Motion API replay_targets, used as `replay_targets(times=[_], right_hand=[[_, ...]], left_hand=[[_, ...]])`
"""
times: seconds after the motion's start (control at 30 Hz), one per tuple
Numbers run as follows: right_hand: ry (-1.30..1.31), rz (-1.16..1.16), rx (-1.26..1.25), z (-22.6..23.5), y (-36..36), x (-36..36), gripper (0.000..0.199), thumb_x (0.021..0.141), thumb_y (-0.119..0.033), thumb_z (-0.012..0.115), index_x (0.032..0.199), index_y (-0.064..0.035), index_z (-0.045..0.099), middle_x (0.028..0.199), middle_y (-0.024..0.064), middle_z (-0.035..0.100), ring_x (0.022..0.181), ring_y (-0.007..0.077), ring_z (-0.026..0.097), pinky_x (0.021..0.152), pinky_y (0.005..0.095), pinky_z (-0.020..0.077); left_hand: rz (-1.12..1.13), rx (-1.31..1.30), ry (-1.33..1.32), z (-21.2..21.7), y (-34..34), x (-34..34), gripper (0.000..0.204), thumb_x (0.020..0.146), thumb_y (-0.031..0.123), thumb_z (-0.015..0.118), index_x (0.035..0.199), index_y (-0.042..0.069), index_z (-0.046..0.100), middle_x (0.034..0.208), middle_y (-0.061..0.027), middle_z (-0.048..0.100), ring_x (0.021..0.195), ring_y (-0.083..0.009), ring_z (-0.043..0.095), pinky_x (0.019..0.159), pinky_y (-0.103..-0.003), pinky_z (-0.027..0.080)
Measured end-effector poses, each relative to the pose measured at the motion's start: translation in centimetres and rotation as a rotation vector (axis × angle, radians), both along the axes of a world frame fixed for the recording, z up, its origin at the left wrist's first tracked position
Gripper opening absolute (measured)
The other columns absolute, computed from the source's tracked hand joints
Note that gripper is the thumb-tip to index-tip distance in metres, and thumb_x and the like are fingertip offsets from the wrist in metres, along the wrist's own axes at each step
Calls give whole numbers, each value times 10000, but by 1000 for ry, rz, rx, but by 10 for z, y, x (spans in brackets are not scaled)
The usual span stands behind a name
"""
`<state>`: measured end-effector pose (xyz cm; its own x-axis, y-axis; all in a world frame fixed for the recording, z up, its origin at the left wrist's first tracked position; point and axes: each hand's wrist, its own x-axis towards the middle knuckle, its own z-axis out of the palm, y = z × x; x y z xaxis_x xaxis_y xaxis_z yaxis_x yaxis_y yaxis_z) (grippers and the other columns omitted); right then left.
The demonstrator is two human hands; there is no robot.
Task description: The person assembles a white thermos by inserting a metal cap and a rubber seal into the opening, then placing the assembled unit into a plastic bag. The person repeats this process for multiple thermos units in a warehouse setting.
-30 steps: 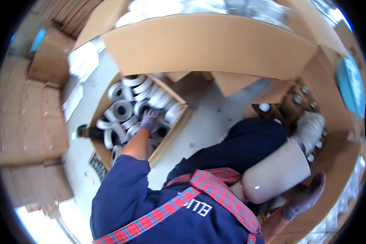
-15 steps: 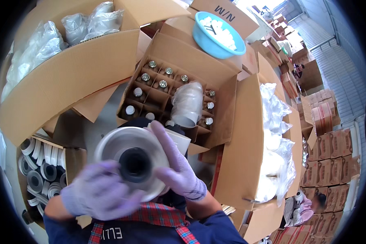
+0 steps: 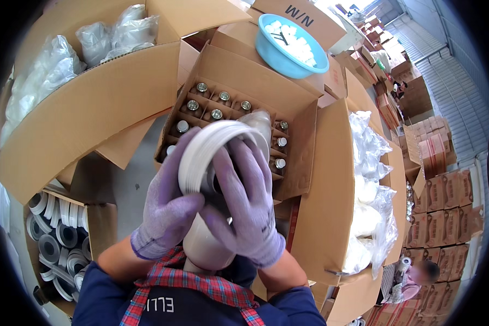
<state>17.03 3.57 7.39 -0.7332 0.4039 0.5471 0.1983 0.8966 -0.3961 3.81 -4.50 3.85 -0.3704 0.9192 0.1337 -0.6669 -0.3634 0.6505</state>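
Both my gloved hands are on a white plastic ring-shaped piece [image 3: 193, 163] with a ribbed outer side, tilted in front of my chest. My left hand [image 3: 165, 217] is closed round its left side, thumb at the lower rim. My right hand [image 3: 247, 201] grips the other side, its fingers bent over the rim into the opening. A dark round part shows partly between the hands. Below them, against my apron, is a glossy white rounded body [image 3: 204, 244]; whether it is joined to the ring is hidden by my hands.
Ahead stands a divided carton [image 3: 304, 136] of bottle-like pieces with silver or white tops. A blue basin [image 3: 266, 49] of small white pieces sits behind it. Cartons of plastic-wrapped pieces flank it left [image 3: 92, 108] and right [image 3: 320, 217]. White rings [image 3: 49, 247] fill a lower-left carton. Someone sits far right.
The white piece has moved up and tipped, so its ribbed side shows instead of its dark centre. My left hand has gone from a blur over the opening to a grip on its side.
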Motion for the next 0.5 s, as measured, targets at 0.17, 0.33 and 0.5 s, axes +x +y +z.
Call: replay_targets(times=[0.17, 0.33, 0.5], right_hand=[[-129, 251, 12, 5, 40, -10, 593, 766, -79, 670, 1346, -18, 563, 1454, 303, 400, 1332, 551, 387, 1125, 572, 344], [3, -50, -600, -7, 39, -19, 493, 931, -124, 586, 1402, 6, 516, 1134, 223, 636, 976, 289, 688, 849, 399, 562], [59, -17, 0, -11, 35, -20, 764, 731, -16, 736, 1443, 20, 461, 1489, 282, 424, 1331, 430, 498, 1056, 412, 467]], left_hand=[[207, -26, 307, -10, 19, -13, 1012, 728, 99, 797, 1557, -21, 231, 1513, -180, 423, 1362, -242, 462, 1122, -386, 392], [441, 126, 1010, -11, 15, -19, 936, 766, 49, 752, 1552, -34, 251, 1456, -204, 517, 1313, -256, 540, 1048, -352, 461], [282, 72, 744, -5, 22, -21, 946, 777, 58, 778, 1559, -22, 252, 1479, -215, 489, 1316, -239, 543, 1051, -344, 456]])
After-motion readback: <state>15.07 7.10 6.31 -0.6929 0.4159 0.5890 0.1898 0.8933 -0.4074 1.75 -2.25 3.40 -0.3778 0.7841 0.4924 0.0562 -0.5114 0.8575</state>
